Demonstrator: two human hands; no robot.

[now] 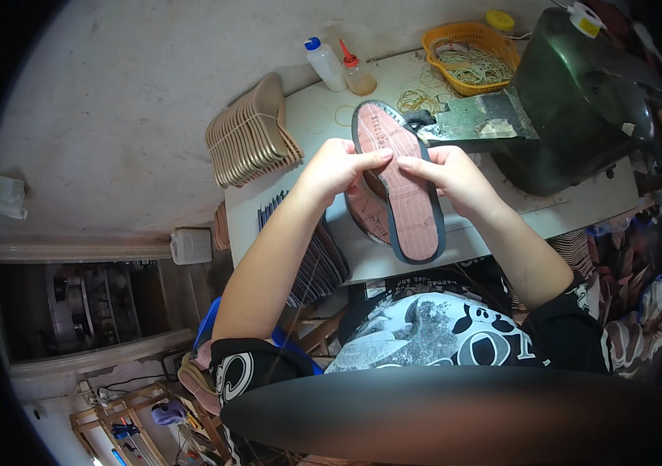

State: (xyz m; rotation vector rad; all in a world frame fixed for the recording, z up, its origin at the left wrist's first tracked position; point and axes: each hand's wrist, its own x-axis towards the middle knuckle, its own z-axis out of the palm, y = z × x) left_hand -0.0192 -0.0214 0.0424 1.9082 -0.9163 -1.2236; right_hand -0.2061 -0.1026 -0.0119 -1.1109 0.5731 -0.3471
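Between my two hands is a pink insole [415, 213] with a dark rim, held upright over the table [467, 239] with its lined pink face toward me. My left hand [339, 169] grips its left edge, thumb on the pink face. From the other side my right hand [461, 179] holds the right edge, its thumb pressed near the middle. The two thumb tips almost meet, and most of the other fingers are hidden behind. A second pink insole [367, 210] shows partly behind the first; whether it is held or lies on the table I cannot tell.
A dark green machine [572, 101] with a metal arm [475, 118] stands at the right. Tied tan insoles [247, 140] and a dark stack [317, 264] are at the left. Behind are a blue-capped bottle [326, 66], a red-nozzled bottle [358, 79], and a yellow basket [472, 90] of rubber bands.
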